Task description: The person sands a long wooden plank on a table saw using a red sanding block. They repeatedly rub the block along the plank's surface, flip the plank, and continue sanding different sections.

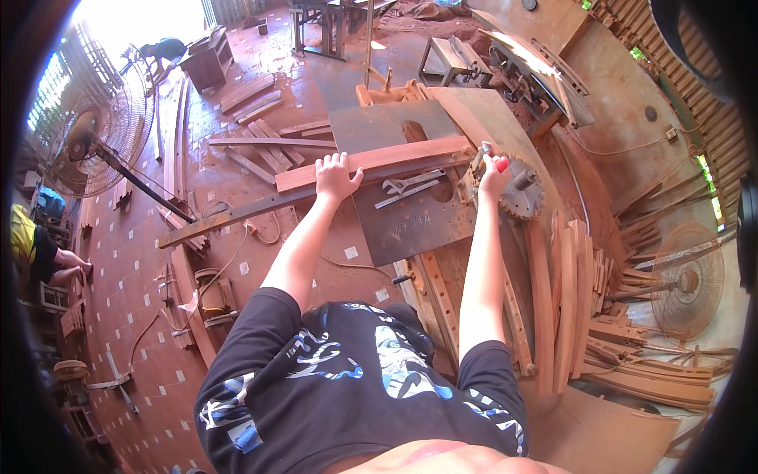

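My left hand (338, 177) lies on a long reddish wooden board (395, 158), its fingers spread over the wood and the thumb out to the side. The board lies across a dark metal machine table (399, 237), along a long metal bar (237, 213). At the board's right end, my right hand (494, 175) is closed around a handle with a red knob (501, 163). Right beside that hand stands a toothed circular saw blade (530, 201); whether it spins I cannot tell. An adjustable wrench (412, 182) and a ruler (404, 195) lie on the table between my arms.
Cut planks (564, 300) stand stacked to the right, near a standing fan (685, 280). Another fan (87, 142) is at the left. Boards (253, 99) lie on the tiled floor ahead. One person (43, 249) is at the far left, another (164, 50) bends far ahead.
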A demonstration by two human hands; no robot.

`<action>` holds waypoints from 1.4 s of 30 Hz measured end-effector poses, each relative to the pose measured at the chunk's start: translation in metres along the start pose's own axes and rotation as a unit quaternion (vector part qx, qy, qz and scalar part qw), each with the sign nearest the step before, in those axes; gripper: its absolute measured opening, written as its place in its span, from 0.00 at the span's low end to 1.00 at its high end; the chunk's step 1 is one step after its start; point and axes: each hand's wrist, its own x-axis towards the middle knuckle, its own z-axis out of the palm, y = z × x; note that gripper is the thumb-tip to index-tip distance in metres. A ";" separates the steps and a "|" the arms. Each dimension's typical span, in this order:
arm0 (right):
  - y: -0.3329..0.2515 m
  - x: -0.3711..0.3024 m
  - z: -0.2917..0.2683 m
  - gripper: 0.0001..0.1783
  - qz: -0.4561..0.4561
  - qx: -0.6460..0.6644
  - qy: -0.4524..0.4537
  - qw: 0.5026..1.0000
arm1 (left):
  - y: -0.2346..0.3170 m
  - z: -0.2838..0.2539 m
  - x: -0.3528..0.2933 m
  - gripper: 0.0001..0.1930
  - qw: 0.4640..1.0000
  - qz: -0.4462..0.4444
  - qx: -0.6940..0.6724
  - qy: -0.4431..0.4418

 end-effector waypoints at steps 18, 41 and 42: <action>-0.009 0.007 -0.014 0.18 0.069 -0.017 -0.070 0.995 | -0.001 -0.008 0.006 0.35 0.998 -0.030 -0.029 -0.049; -0.097 0.015 0.015 0.12 0.112 -0.060 -0.081 0.989 | 0.002 -0.079 0.015 0.35 0.994 -0.040 -0.039 -0.099; -0.099 0.016 0.019 0.04 0.119 -0.063 -0.086 0.987 | -0.001 -0.083 0.016 0.34 0.994 -0.042 -0.039 -0.097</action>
